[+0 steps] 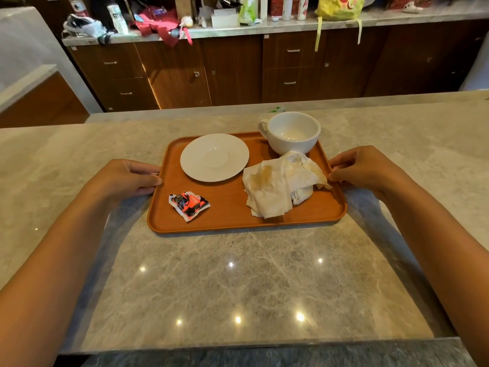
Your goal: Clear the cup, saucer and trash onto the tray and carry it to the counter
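Four things already sit on the tray (232, 207): cup (291, 133), saucer (214, 157), napkin (277, 186), wrapper (189, 205). Your left hand (132, 178) and right hand (362, 168) each grip a short edge; it rests mid-worktop, carrying remains.

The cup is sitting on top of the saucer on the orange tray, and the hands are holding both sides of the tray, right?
Not quite. In the head view, the cup sits beside the saucer, straight on the orange tray, not on top of it; the saucer is bare. The rest is right: the left hand and right hand hold the tray's two sides.
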`<state>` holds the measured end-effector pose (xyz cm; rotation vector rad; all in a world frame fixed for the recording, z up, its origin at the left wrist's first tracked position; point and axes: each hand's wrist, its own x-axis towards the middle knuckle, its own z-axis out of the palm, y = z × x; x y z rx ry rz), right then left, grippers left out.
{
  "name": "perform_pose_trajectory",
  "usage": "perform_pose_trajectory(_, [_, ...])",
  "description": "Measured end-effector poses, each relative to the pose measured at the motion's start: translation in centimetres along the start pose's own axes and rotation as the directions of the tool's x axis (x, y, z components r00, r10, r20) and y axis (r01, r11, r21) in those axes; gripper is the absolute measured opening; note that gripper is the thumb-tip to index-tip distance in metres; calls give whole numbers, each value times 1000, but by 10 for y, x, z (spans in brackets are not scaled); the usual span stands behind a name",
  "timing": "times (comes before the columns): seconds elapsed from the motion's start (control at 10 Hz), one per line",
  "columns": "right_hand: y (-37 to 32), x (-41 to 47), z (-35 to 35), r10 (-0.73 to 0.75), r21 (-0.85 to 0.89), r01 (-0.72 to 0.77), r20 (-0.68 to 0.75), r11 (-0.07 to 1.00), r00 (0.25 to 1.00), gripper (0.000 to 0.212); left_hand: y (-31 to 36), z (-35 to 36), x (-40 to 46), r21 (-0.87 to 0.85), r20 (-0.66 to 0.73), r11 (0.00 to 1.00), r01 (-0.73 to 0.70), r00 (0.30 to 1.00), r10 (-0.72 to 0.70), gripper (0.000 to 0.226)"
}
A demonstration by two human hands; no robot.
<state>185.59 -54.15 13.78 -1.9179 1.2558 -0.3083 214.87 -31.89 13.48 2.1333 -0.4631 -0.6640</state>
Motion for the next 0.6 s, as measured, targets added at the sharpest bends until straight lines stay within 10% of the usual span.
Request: perform_pose_trajectory(0.6, [4,-19,4,-63,-26,60,-103,998,993,5,-7,-5,-28,1,-5,1000,-5,1000,5,33])
